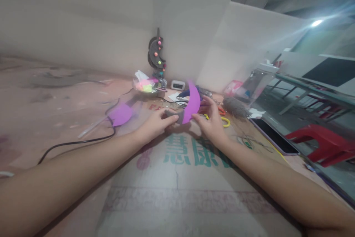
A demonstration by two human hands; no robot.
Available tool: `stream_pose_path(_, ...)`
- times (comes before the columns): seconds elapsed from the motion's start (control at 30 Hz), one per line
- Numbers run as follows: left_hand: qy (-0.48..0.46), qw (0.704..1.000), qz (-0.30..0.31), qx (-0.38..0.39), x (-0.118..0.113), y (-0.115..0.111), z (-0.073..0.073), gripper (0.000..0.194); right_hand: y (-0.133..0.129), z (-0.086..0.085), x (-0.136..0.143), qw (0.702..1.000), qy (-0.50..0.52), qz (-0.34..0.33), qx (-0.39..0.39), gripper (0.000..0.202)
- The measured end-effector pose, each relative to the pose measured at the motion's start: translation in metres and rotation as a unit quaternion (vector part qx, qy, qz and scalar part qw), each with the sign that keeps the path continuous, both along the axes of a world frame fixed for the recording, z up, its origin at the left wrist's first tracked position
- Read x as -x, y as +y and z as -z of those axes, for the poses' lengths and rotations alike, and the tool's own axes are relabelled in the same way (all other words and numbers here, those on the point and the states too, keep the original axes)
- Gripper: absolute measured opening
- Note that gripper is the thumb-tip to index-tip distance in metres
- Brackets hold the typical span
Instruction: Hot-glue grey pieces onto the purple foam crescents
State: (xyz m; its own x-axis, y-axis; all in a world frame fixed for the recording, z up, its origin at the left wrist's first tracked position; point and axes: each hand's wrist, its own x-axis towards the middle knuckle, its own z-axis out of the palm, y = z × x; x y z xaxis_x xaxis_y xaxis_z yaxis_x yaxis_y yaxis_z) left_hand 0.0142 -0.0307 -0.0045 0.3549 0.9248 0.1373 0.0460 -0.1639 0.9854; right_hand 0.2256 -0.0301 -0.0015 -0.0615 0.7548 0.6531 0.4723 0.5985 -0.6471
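Above the table, my right hand point(212, 120) pinches a curved purple crescent piece point(193, 104), thin like paper or felt. My left hand point(161, 123) has its thumb and fingers closed on a small dark grey piece point(180, 116). This grey piece overlaps the lower left end of the crescent; whether the two are joined I cannot tell. Yellow-handled scissors point(226, 121) lie just behind my right hand, partly hidden by it. Left of my hands rests another purple piece point(122, 114), blurred, beside a pale stick point(93, 128).
A printed cardboard sheet point(177, 200) lies beneath my arms. Behind are a bowl point(146, 91) of colourful scraps, a dark crescent ornament with pom-poms point(155, 54) and a small digital clock point(178, 85). Grey yarn point(235, 107) and a phone point(274, 136) lie right; a black cable point(74, 142) runs left.
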Motion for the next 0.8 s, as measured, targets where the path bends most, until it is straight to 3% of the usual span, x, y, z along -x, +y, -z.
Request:
stream_pose_path(0.13,0.030,1.000,0.000,-0.007,-0.001,0.000,0.002,0.031,-0.001,-0.004,0.003,0.984,0.065,-0.059,0.158,0.032)
stream_pose_path(0.23,0.069,0.996,0.009,-0.058,-0.001,0.000,0.005,0.028,-0.009,-0.006,0.008,0.973,0.051,-0.080,0.212,0.024)
stream_pose_path(0.47,0.070,0.992,-0.011,-0.100,-0.003,0.000,0.006,0.039,-0.019,-0.006,0.017,0.957,0.063,-0.131,0.250,0.022)
stream_pose_path(0.63,0.116,0.978,-0.019,-0.174,-0.004,-0.010,-0.005,0.024,-0.023,-0.007,0.021,0.948,0.069,-0.149,0.273,0.021)
stream_pose_path(0.8,0.129,0.977,-0.033,-0.169,-0.005,-0.016,-0.013,0.016,-0.025,-0.006,0.022,0.944,0.060,-0.176,0.273,0.020)
